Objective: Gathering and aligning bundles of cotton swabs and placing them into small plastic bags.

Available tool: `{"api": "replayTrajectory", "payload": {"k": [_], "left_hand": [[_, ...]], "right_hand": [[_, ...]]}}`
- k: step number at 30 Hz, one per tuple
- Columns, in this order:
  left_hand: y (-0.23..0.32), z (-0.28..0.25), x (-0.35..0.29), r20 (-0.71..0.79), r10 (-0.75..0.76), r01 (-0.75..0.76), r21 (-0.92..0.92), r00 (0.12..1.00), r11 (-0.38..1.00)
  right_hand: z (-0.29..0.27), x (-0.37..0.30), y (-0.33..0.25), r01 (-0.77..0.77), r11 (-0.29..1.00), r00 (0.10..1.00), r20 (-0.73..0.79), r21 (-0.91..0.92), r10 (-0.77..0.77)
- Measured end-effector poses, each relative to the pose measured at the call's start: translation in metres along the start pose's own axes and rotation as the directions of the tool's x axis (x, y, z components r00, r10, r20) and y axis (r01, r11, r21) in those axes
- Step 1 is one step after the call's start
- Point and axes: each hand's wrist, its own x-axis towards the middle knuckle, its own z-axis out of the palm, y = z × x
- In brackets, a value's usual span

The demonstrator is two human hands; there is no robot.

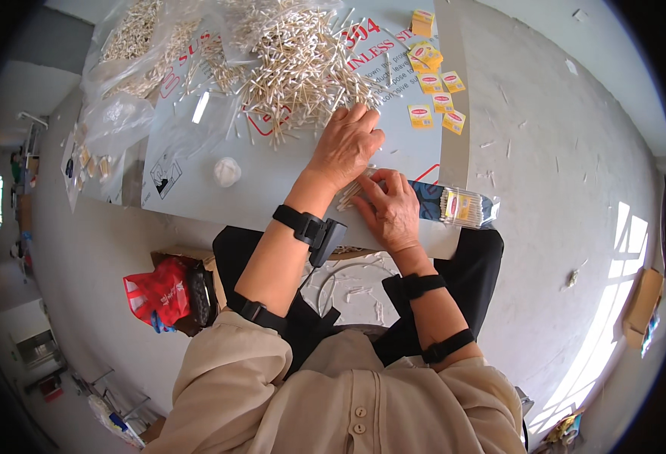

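A big loose heap of cotton swabs (291, 72) covers the far middle of the table. My left hand (348, 142) is at the heap's near edge, its fingers curled down; their tips are hidden, so I cannot make out what they hold. Closer to me, my right hand (391, 208) closes its thumb and fingers over a small bunch of cotton swabs (346, 198) at the table's near edge. Just right of that hand lies a clear packet (465, 206) of swabs with a yellow card inside, on a dark patterned strip (427, 198).
Yellow cards (420, 116) lie scattered and stacked at the far right of the table. Plastic bags of swabs (132, 45) fill the far left. A white round object (227, 172) sits at the left. Below the table's left side is a red bag (159, 291) by a box.
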Motion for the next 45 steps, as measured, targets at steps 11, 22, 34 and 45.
{"api": "replayTrajectory", "payload": {"k": [11, 22, 34, 45], "left_hand": [[0.025, 0.003, -0.063, -0.164, -0.565, 0.559, -0.085, 0.809, 0.825], [0.01, 0.016, -0.07, -0.116, -0.681, 0.672, -0.106, 0.723, 0.733], [0.069, 0.008, -0.072, -0.02, -0.507, 0.494, -0.195, 0.861, 0.847], [0.072, 0.007, -0.088, 0.148, -0.445, 0.453, -0.02, 0.883, 0.892]], "right_hand": [[0.0, -0.001, 0.0, -0.002, 1.0, 1.0, -0.02, 0.002, 0.003], [-0.001, 0.001, -0.002, -0.008, 1.0, 1.0, -0.021, 0.028, 0.008], [0.0, -0.008, 0.008, -0.187, 0.865, 0.916, -0.236, 0.466, 0.325], [0.002, 0.007, 0.009, -0.211, 0.412, 0.888, -0.003, 0.886, 0.46]]}}
